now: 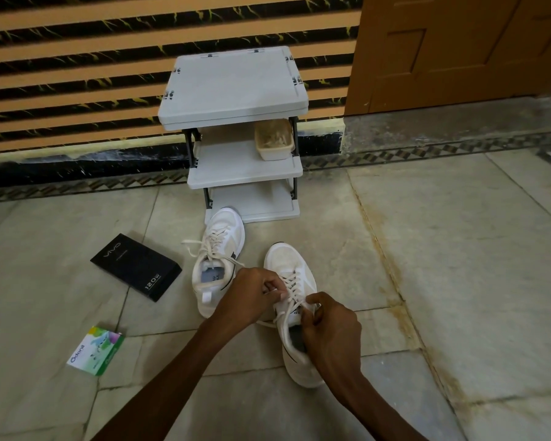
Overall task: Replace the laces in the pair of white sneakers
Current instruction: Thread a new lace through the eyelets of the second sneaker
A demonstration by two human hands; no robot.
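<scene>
Lacing looked midway: the pair stood side by side on the floor (458, 249), the far sneaker (223, 230) with its lace threaded but loose-ended, the near sneaker (283, 259) threaded up to the top eyelets. Whether these were old or new laces could not be told, so pulling out or tying off probably remained. Both forearms reached down over the near one. The left hand (252, 296) and right hand (333, 327) each pinched its lace (291, 283) between curled fingers (271, 286).
</scene>
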